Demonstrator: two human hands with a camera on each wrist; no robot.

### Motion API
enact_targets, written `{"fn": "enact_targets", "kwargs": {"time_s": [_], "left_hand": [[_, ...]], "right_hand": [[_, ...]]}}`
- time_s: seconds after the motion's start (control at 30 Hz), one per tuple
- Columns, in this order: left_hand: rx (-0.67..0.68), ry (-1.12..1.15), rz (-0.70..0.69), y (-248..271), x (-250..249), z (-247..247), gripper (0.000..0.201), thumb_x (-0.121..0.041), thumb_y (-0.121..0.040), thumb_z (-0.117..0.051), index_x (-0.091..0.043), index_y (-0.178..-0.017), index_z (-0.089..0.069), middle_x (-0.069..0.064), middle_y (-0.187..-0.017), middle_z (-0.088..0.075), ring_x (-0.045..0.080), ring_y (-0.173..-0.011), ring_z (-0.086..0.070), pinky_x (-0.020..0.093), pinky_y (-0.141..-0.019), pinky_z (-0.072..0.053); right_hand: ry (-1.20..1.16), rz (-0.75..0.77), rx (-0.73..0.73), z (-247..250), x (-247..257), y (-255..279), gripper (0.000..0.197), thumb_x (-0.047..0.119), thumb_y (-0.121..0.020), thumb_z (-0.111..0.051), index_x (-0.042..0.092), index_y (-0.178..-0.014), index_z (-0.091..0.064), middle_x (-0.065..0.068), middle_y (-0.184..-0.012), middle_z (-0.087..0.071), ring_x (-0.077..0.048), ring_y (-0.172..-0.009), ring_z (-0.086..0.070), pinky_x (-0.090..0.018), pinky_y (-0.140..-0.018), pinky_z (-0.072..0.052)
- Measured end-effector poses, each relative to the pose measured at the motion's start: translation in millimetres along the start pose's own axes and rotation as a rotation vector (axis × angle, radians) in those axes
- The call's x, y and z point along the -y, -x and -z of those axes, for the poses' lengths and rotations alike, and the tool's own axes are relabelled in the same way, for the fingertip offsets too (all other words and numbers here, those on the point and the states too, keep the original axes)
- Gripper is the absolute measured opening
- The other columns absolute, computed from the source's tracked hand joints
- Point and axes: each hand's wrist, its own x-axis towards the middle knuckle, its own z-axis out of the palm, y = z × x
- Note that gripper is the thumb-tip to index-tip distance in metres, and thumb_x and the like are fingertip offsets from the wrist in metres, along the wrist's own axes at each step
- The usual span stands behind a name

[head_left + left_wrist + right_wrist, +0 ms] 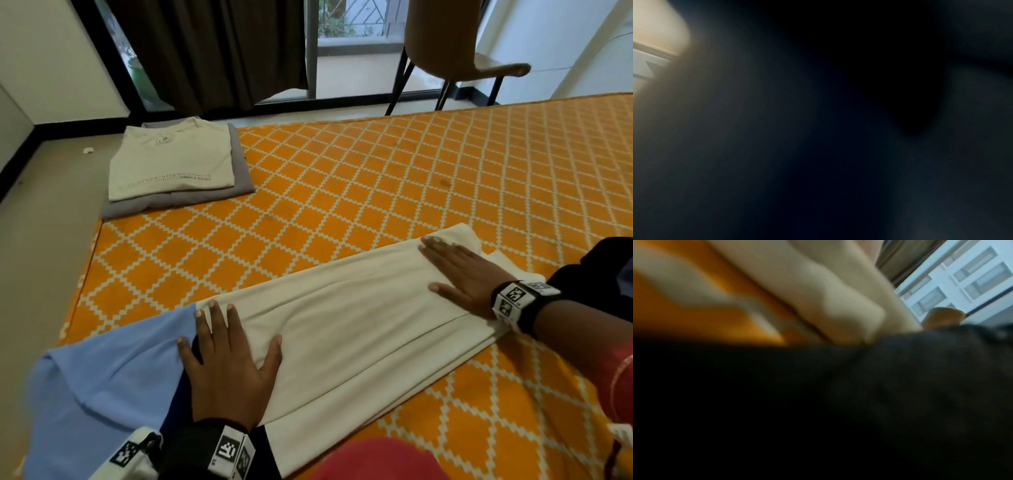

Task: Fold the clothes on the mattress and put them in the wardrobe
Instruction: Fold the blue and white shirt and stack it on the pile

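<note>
Head view, nearest first: the left hand (228, 371) lies flat on the cream shirt (346, 329), fingers (218, 320) straight and spread, pressing down right where the cream cloth meets its light blue part (113, 373), with a dark navy strip showing beside the wrist. Nothing is gripped, it's just a flat palm. That shirt is folded into a long strip running across the near side of the orange diamond-pattern mattress (376, 178). At the far right end of the strip the right hand (462, 277) does the same thing: fingers straight and relaxed, palm down on the cloth, no pinch. Both wrists wear black bands with square printed markers.

Further back, at the far left corner of the mattress, sits a folded stack: a cream tee with a line of print (173, 157) on top of a folded grey garment (205, 197). Past the mattress there's a brown chair (445, 37) on black legs, a dark curtain (209, 48) and a glass door.

Left wrist view is pretty much black. Right wrist view is blurry: cream cloth (818, 293) over orange mattress (694, 316), half of it dark.
</note>
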Motion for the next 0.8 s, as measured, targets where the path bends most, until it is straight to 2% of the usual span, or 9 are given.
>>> {"fn": "enact_targets", "kwargs": {"time_s": [0.17, 0.33, 0.43, 0.47, 0.53, 0.6, 0.67, 0.73, 0.8], "left_hand": [[0.016, 0.003, 0.008, -0.5, -0.4, 1.0, 0.091, -0.070, -0.089, -0.020, -0.001, -0.146, -0.039, 0.019, -0.156, -0.028, 0.036, -0.145, -0.022, 0.064, -0.113, -0.017], [0.040, 0.024, 0.005, -0.4, -1.8, 4.3, 0.091, -0.069, -0.089, -0.022, 0.001, -0.145, -0.039, 0.020, -0.157, -0.027, 0.036, -0.145, -0.023, 0.065, -0.113, -0.017], [0.113, 0.060, 0.004, -1.5, -3.9, 10.2, 0.091, -0.069, -0.089, -0.021, 0.001, -0.144, -0.041, 0.021, -0.156, -0.029, 0.037, -0.144, -0.027, 0.066, -0.111, -0.020], [0.135, 0.069, 0.002, -2.2, -5.3, 11.3, 0.091, -0.069, -0.089, -0.021, 0.001, -0.144, -0.042, 0.021, -0.155, -0.030, 0.037, -0.143, -0.029, 0.066, -0.110, -0.020], [0.173, 0.072, 0.014, -2.6, -5.2, 13.2, 0.091, -0.069, -0.089, -0.021, 0.000, -0.143, -0.044, 0.021, -0.154, -0.032, 0.037, -0.142, -0.032, 0.066, -0.109, -0.021], [0.207, 0.087, 0.034, -2.0, -5.2, 18.0, 0.093, -0.071, -0.088, -0.018, -0.002, -0.144, -0.043, 0.020, -0.154, -0.032, 0.037, -0.143, -0.031, 0.067, -0.109, -0.022], [0.233, 0.082, 0.043, -1.7, -4.0, 27.0, 0.100, -0.076, -0.084, -0.002, -0.007, -0.153, -0.023, 0.016, -0.161, -0.014, 0.034, -0.148, -0.016, 0.066, -0.113, -0.014], [0.231, 0.099, -0.001, -3.9, 3.4, 30.4, 0.105, -0.082, -0.070, 0.014, -0.020, -0.155, 0.009, 0.007, -0.163, 0.013, 0.027, -0.151, 0.005, 0.061, -0.117, -0.001], [0.230, 0.162, -0.014, -3.9, 23.6, 35.3, 0.103, -0.084, -0.065, 0.015, -0.029, -0.152, 0.020, -0.002, -0.161, 0.022, 0.021, -0.150, 0.014, 0.056, -0.118, 0.006]], "right_hand": [[0.039, -0.100, 0.009, -1.4, -17.0, 4.7, 0.079, 0.072, -0.090, 0.000, 0.027, -0.153, 0.017, 0.007, -0.160, 0.020, -0.009, -0.148, 0.015, -0.037, -0.123, -0.003], [0.151, -0.198, 0.077, 2.5, -13.5, 4.7, 0.089, 0.076, -0.084, 0.008, 0.020, -0.152, 0.018, 0.000, -0.160, 0.019, -0.013, -0.148, 0.011, -0.036, -0.122, 0.002], [0.216, -0.240, -0.102, 26.0, 10.3, 5.9, 0.088, 0.066, -0.088, 0.003, 0.009, -0.155, -0.002, -0.011, -0.162, 0.002, -0.019, -0.149, 0.000, -0.042, -0.120, 0.007], [0.211, -0.200, -0.172, 36.2, 30.1, 5.7, 0.080, 0.053, -0.090, -0.010, 0.005, -0.154, -0.014, -0.015, -0.161, -0.007, -0.022, -0.149, -0.007, -0.042, -0.120, 0.006], [0.161, 0.020, -0.290, 40.8, 87.8, 2.9, 0.078, 0.036, -0.078, -0.034, 0.004, -0.149, -0.029, -0.015, -0.159, -0.019, -0.024, -0.146, -0.018, -0.041, -0.120, 0.000], [0.087, 0.262, -0.287, 27.1, 150.9, 0.7, 0.070, 0.035, -0.085, -0.038, 0.009, -0.149, -0.031, -0.013, -0.159, -0.019, -0.023, -0.147, -0.018, -0.043, -0.119, -0.008], [0.001, 0.338, -0.177, 7.5, 186.5, 0.7, 0.066, 0.048, -0.099, -0.029, 0.014, -0.155, -0.020, -0.006, -0.163, -0.010, -0.019, -0.150, -0.011, -0.042, -0.119, -0.010], [-0.050, 0.323, -0.148, -4.7, 191.3, 1.6, 0.070, 0.056, -0.100, -0.021, 0.017, -0.156, -0.009, -0.001, -0.164, -0.004, -0.015, -0.150, -0.005, -0.041, -0.119, -0.010], [-0.060, 0.325, -0.163, -5.9, 188.2, 0.1, 0.070, 0.057, -0.100, -0.019, 0.017, -0.156, -0.007, 0.000, -0.164, -0.003, -0.014, -0.150, -0.004, -0.041, -0.119, -0.011]]}}
